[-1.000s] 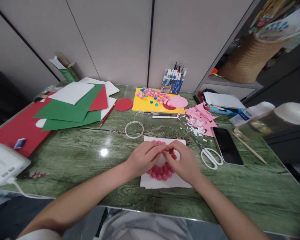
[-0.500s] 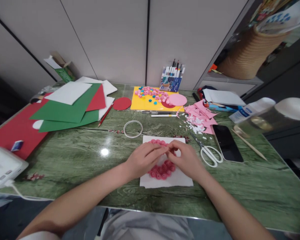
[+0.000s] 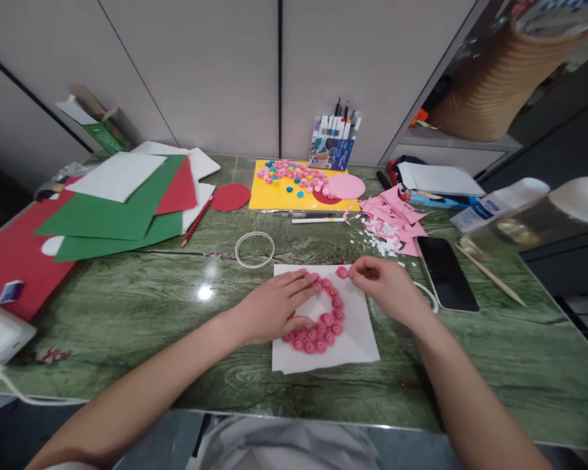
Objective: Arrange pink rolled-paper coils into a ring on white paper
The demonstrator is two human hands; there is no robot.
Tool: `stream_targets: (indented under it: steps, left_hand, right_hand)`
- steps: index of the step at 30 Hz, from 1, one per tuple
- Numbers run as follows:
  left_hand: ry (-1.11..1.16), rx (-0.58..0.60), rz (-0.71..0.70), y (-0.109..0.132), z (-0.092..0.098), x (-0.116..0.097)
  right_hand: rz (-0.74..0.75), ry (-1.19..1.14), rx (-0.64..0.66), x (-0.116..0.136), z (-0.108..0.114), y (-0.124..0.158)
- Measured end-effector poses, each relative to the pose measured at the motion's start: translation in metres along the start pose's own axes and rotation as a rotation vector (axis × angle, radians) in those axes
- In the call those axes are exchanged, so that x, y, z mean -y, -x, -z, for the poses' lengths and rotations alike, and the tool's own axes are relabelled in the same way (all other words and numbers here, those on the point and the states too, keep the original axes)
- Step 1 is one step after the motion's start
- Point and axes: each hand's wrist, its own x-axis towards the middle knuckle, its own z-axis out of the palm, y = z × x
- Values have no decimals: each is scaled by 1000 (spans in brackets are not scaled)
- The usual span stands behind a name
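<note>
A ring of pink paper rosettes [image 3: 321, 338] lies on a white sheet [image 3: 357, 346] at the table's front middle, doubled along its lower part. My left hand [image 3: 269, 305] rests over the ring's left side with its fingers spread, covering some rosettes. To the upper right of the ring, my right hand [image 3: 389, 287] pinches a single pink rosette [image 3: 342, 272] between thumb and finger, above the sheet's top edge. Behind my right hand the white-handled scissors [image 3: 428, 297] are mostly hidden.
Behind the sheet are a white hoop [image 3: 255, 250] and a yellow card [image 3: 262, 196] with small coloured pieces. Pink scraps [image 3: 392, 219], a phone [image 3: 447, 274] and a wooden stick [image 3: 492, 277] lie right. Green sheets [image 3: 112, 209] and a white charger [image 3: 2, 339] are left.
My hands have moved apart. My right hand has shifted right with a rosette, and my left hand has spread over the ring's left side. More of the ring now shows, while the scissors are mostly covered.
</note>
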Motion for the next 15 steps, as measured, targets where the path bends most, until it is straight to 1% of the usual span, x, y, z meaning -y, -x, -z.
stream_targets:
  steps: [6,11,15]
  left_hand:
    - [-115,-38,139,4,-4,-22]
    - [-154,-38,242,7,-7,-31]
    - [-199,-63,338,7,-5,-39]
  right_hand:
    - [0,34,10,-2,1,-2]
    - [-8,17,-12,-3,8,-2]
    - [-7,12,-42,-4,14,-2]
